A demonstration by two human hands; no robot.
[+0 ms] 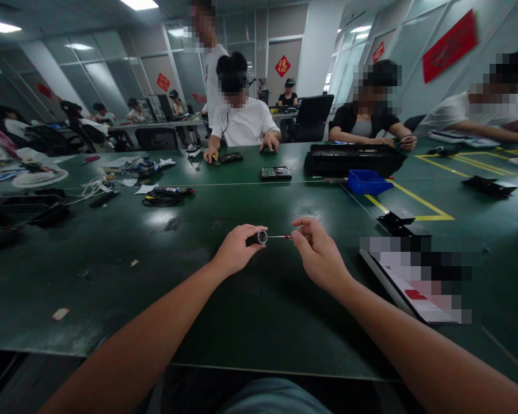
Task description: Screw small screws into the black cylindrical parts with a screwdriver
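My left hand (237, 248) is closed around a small dark cylindrical part (262, 237), whose round, light-rimmed end faces me. My right hand (322, 253) grips a screwdriver (280, 236) by its handle, which is mostly hidden by the fingers. The thin metal shaft points left and its tip meets the side of the cylindrical part, or lies very close to it. Both hands are held above the green table (242, 322), near its middle.
A white and red box-like item (406, 287) lies right of my right arm. Beyond are black brackets (403, 224), a blue bin (368, 182), a long black housing (354, 160) and a circuit board part (276, 173). Coiled black cable (164, 197) lies left. Co-workers sit opposite.
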